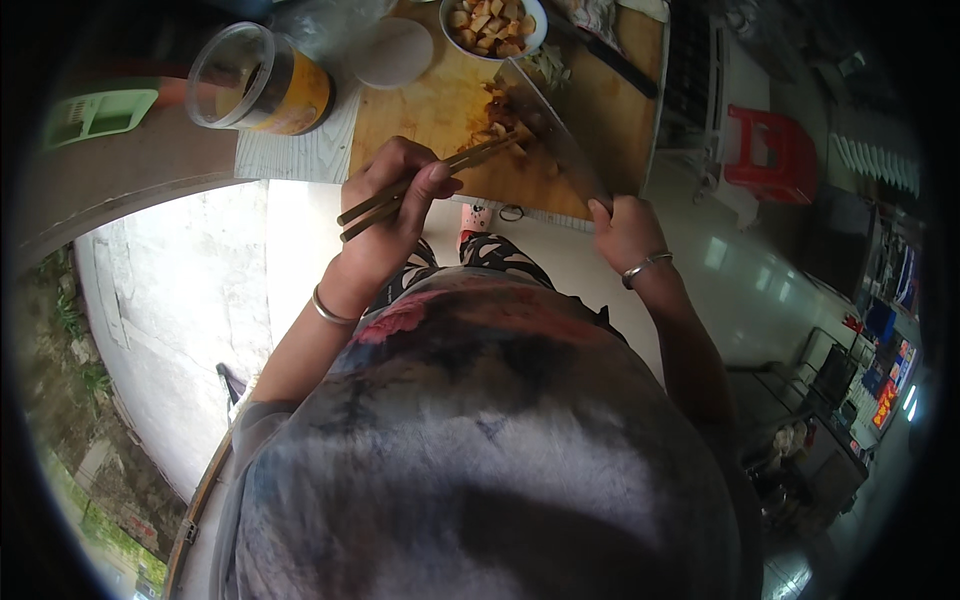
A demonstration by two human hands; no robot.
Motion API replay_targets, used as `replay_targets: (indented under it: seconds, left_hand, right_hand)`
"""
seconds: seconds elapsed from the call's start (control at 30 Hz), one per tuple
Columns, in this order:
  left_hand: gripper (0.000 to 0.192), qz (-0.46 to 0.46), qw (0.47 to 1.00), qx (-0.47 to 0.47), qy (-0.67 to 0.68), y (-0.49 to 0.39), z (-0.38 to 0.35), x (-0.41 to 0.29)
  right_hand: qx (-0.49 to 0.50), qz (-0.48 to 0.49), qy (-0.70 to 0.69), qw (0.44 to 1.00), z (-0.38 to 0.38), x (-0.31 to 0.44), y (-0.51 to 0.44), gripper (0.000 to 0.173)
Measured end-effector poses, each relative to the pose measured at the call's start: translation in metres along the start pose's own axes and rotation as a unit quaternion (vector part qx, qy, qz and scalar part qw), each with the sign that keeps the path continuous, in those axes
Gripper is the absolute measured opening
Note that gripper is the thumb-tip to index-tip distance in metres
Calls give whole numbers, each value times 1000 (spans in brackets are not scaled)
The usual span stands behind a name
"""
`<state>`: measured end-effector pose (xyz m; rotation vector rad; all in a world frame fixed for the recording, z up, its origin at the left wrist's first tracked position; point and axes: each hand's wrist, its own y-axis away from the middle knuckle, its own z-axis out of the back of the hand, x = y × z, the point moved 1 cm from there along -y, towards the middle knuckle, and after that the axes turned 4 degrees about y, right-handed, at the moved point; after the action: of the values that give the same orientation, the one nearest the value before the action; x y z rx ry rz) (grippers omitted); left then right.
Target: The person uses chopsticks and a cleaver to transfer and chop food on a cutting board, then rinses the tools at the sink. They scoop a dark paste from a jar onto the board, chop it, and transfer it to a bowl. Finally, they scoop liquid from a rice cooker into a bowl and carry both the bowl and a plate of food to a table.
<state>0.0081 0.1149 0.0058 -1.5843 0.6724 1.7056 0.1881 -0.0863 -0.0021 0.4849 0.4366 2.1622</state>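
My left hand [401, 184] grips a pair of wooden chopsticks [461, 160], whose tips touch chopped brown food pieces [501, 112] on a wooden cutting board [420, 127]. In my right hand [630, 232] is the handle of a broad kitchen knife [559, 135]. Its blade slants up and left across the board, just right of the food pieces. Pale sliced shreds [551, 69] lie beyond the blade's far end. Behind them sits a white bowl [448, 37] of diced, brown-stained cubes [493, 26].
An open clear plastic jar [232, 75] with an orange label stands left of the board, near a round white lid [394, 52]. A black-handled utensil [622, 67] lies at the board's far right. A red plastic stool [772, 154] stands on the floor to the right.
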Motion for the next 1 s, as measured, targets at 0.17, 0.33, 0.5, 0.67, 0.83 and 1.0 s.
replay_targets:
  seconds: [0.17,0.33,0.5,0.67,0.83,1.0]
  left_hand:
    - [13,-19,1000,3,3,-3,1,4]
    - [12,-7,1000,1,7,-4,0,8]
    - [12,-3,1000,10,4,-5,1,9]
    - [12,21,1000,15,5,-5,2,6]
    - [13,9,999,-14,45,0,17,-4]
    - [14,-44,995,-74,57,5,57,-26]
  right_hand:
    - [-36,51,-35,997,9,-6,12,32]
    - [-23,57,-13,998,10,0,15,31]
    - [12,27,52,998,9,9,12,32]
    - [36,1,59,998,1,17,-5,28]
    - [-7,20,4,1000,8,9,-2,26]
    - [-98,92,10,991,20,3,21,19]
